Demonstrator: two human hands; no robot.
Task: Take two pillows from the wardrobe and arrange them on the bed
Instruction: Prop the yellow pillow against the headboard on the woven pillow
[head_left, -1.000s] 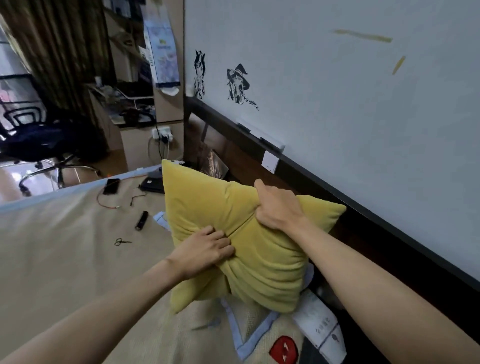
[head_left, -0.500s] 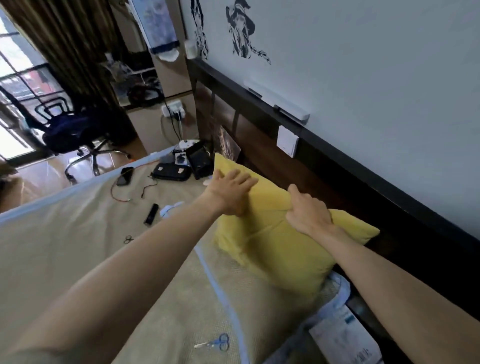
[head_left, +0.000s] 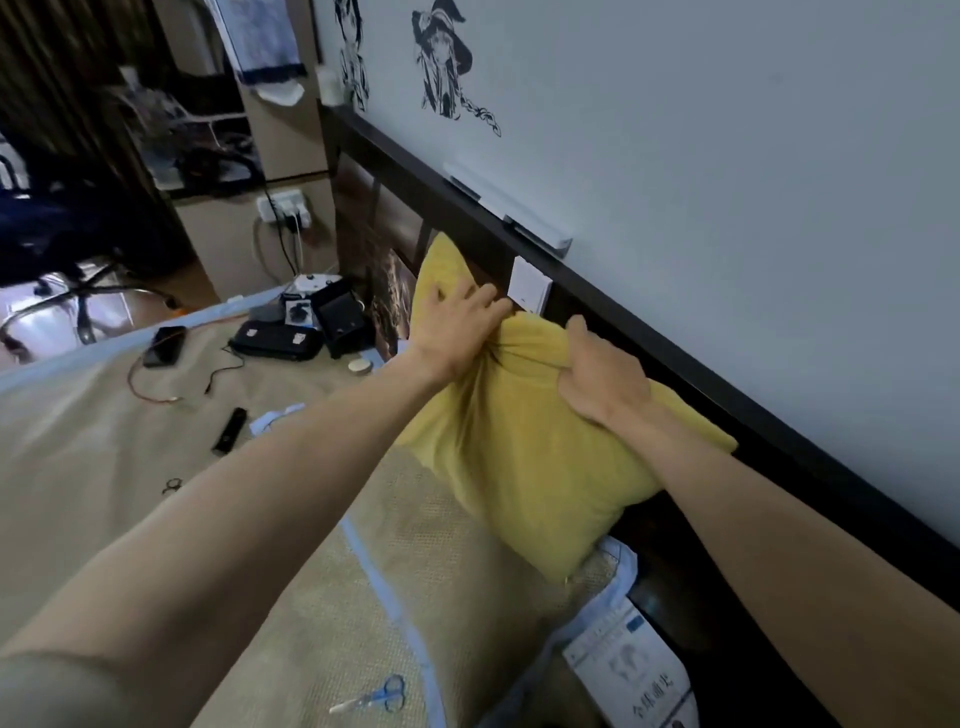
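A yellow pillow (head_left: 524, 457) leans against the dark headboard (head_left: 649, 343) at the head of the bed (head_left: 104, 467), its lower edge resting on the beige mat. My left hand (head_left: 457, 325) presses and grips the pillow's upper left part, fingers bunching the fabric. A little to the right, my right hand (head_left: 602, 376) pinches a fold along the pillow's top edge. Only one pillow is in view.
Blue scissors (head_left: 371, 699) lie on the mat near me. A black case (head_left: 275, 340), a black box (head_left: 340, 317), a phone (head_left: 163, 345), a cable, a dark remote (head_left: 228, 431) and small scissors (head_left: 171, 486) lie farther left. Papers (head_left: 631, 670) sit by the headboard; an office chair (head_left: 57, 244) stands beyond.
The pillow went from held up above the bed to set against the headboard. My left hand moved from its lower front to its upper left, and now bunches the fabric.
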